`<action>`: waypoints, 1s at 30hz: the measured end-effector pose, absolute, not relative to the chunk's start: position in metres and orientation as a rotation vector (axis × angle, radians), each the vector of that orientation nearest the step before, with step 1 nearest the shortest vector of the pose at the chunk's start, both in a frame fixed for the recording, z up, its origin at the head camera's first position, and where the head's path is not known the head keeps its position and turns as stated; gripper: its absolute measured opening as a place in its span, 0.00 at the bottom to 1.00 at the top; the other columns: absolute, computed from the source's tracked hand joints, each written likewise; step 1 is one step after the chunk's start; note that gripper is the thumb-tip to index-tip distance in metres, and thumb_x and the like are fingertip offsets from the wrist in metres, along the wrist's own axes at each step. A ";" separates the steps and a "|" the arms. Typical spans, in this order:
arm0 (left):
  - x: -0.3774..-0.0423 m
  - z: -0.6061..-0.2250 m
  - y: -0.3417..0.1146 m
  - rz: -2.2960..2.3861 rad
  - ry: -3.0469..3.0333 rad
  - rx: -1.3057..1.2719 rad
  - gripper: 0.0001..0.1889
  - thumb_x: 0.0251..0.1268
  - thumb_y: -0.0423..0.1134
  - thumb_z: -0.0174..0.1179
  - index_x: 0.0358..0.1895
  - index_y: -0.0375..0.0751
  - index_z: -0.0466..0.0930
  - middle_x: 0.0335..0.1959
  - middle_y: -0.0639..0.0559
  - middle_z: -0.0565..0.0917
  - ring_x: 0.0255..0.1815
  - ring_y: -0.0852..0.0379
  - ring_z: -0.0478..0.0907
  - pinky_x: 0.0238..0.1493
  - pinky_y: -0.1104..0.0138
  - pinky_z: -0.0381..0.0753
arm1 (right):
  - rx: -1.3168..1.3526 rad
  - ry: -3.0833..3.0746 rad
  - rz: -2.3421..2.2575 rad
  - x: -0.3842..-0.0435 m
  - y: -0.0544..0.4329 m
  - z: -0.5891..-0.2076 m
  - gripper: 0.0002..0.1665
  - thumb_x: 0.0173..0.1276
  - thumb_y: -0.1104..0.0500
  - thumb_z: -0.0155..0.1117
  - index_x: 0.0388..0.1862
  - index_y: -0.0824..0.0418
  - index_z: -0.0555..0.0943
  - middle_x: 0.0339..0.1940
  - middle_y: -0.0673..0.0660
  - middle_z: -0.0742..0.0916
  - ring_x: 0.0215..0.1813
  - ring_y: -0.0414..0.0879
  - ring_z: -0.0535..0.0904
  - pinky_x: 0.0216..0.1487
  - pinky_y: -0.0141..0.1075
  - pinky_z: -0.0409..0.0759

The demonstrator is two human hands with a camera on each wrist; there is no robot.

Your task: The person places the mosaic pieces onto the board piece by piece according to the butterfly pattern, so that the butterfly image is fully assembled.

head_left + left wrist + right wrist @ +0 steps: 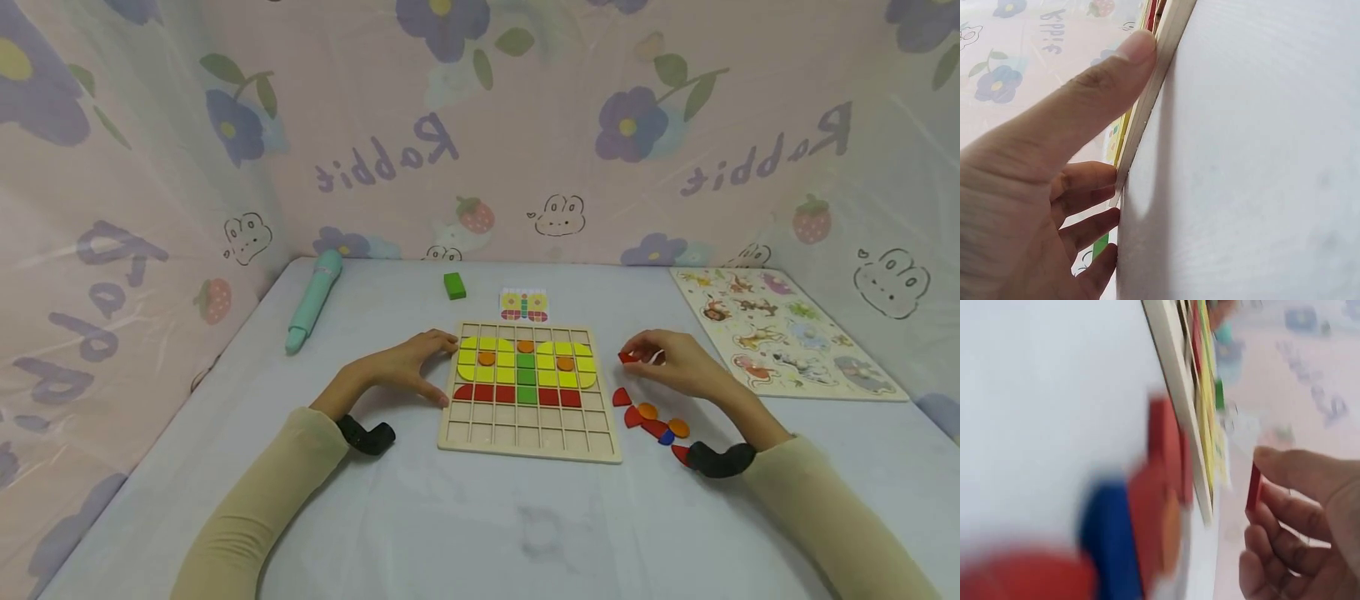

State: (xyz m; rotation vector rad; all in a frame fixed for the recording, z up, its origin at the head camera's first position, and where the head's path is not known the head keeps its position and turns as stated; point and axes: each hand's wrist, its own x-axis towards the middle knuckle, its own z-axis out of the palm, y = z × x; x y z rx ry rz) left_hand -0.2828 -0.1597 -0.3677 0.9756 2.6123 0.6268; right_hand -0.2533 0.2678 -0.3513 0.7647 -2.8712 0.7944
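My right hand (671, 362) pinches a small red piece (627, 357) between thumb and fingers, just right of the grid board; the piece shows edge-on in the right wrist view (1253, 487). My left hand (405, 364) rests against the left edge of the wooden grid board (525, 455), its thumb and fingers spread along it. On the board, yellow pieces (480, 377) form two rounded blocks with orange discs (487, 358) in them. A green column (527, 377) runs between, topped by another orange disc. Below is a row of red pieces (492, 394).
Loose red pieces (622, 397), orange discs (678, 427) and a blue piece (666, 437) lie right of the board. Behind it are a pattern card (524, 305) and a green block (454, 286). A teal stick (313, 302) lies far left, an animal puzzle board (765, 321) far right.
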 end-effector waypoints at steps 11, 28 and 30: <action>-0.281 -0.366 -0.159 0.640 2.604 0.964 0.45 0.44 0.56 0.71 0.66 0.42 0.63 0.70 0.48 0.58 0.73 0.49 0.48 0.72 0.53 0.49 | 0.836 -2.899 0.820 -0.221 0.221 -0.363 0.15 0.56 0.53 0.71 0.38 0.59 0.81 0.25 0.44 0.80 0.28 0.38 0.72 0.28 0.29 0.74; -0.282 -0.368 -0.160 0.636 2.606 0.967 0.44 0.44 0.56 0.71 0.65 0.43 0.63 0.70 0.48 0.58 0.74 0.48 0.47 0.72 0.53 0.48 | 0.770 -2.932 0.902 -0.218 0.216 -0.369 0.14 0.56 0.55 0.71 0.39 0.61 0.82 0.26 0.47 0.81 0.26 0.39 0.73 0.20 0.30 0.74; -0.282 -0.368 -0.160 0.640 2.605 0.970 0.44 0.44 0.56 0.71 0.65 0.43 0.63 0.70 0.48 0.58 0.73 0.48 0.48 0.72 0.53 0.49 | 0.775 -2.926 0.900 -0.217 0.216 -0.368 0.14 0.56 0.56 0.71 0.39 0.61 0.82 0.27 0.47 0.81 0.26 0.39 0.73 0.21 0.29 0.74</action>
